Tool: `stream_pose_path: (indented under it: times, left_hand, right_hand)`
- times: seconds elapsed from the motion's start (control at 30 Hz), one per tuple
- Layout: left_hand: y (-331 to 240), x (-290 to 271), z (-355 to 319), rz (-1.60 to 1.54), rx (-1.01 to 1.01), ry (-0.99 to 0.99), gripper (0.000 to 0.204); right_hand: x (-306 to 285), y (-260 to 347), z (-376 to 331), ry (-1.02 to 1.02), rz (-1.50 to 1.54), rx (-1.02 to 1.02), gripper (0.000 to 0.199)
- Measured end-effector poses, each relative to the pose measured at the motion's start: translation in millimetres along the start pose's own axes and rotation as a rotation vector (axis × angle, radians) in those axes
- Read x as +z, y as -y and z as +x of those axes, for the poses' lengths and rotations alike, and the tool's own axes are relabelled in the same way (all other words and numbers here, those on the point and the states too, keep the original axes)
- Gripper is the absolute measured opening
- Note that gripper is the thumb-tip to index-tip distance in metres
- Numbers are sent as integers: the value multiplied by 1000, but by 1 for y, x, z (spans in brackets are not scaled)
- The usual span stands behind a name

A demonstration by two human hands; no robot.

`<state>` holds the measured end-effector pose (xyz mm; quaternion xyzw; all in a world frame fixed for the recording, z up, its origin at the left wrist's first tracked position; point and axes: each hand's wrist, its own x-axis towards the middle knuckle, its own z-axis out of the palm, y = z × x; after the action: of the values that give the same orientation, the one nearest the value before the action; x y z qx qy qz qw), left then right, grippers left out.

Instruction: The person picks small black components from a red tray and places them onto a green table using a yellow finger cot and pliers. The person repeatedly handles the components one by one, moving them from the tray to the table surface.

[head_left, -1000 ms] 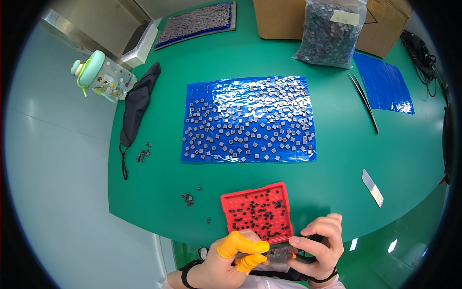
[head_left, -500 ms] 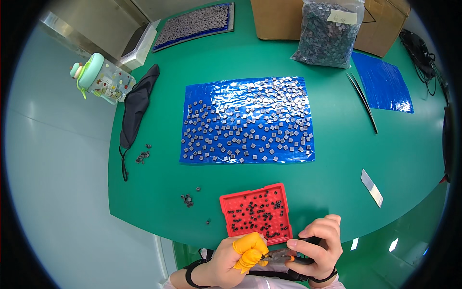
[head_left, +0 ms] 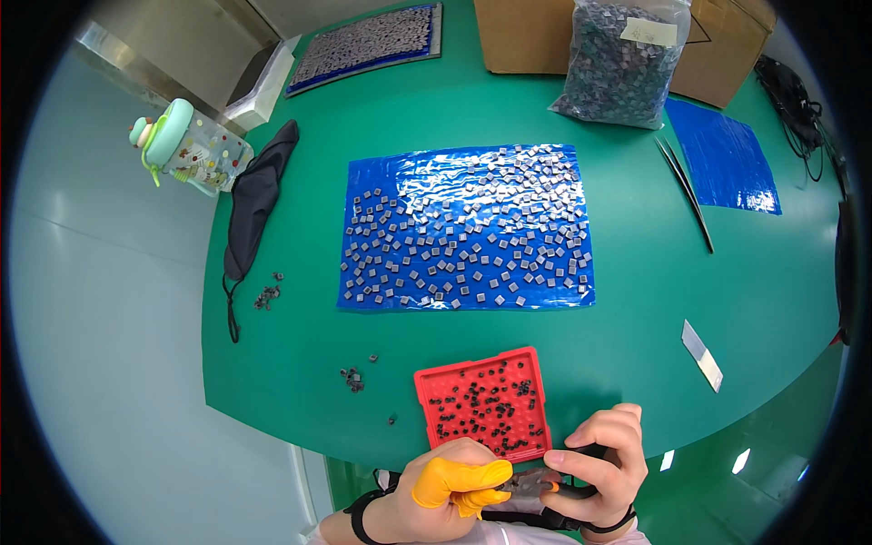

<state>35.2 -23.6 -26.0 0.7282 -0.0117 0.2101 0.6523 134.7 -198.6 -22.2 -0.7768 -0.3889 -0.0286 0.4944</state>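
Green matting covers the work table [head_left: 754,300], which stands on a pale floor. At the near edge, the left hand [head_left: 445,486], with yellow finger cots on thumb and forefinger, is pinched shut on a small grey part [head_left: 527,481]. The right hand [head_left: 604,459] is curled tightly around a dark hand tool [head_left: 581,490] whose tip meets that same part. Just beyond both hands lies a red tray [head_left: 486,402] holding many small black pieces. A few loose dark pieces [head_left: 352,380] sit on the mat to its left. Farther out, a blue sheet [head_left: 468,227] carries scattered small grey square chips. A black fabric item [head_left: 254,200] and a mint-lidded bottle [head_left: 186,145] lie at far left. A clear bag of chips [head_left: 622,64] leans against a cardboard box [head_left: 527,36] at the far edge.
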Motion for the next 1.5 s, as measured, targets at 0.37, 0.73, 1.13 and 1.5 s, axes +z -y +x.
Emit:
stream_pose_path:
  times: [0.37,0.73,1.13,1.5]
  left_hand:
    - [-9,-4,6,100,-60,112,17]
    - [-24,4,16,-166,-345,-22,17]
    - [-9,4,3,-63,-119,8,20]
    - [-11,14,15,-100,-73,-94,25]
  right_hand:
    - [-2,-2,-2,30,-37,-50,47]
    - [0,-3,-4,-64,-26,14,44]
    - [0,-4,-3,-31,-20,-13,44]
    - [1,-3,-3,-57,0,-3,43]
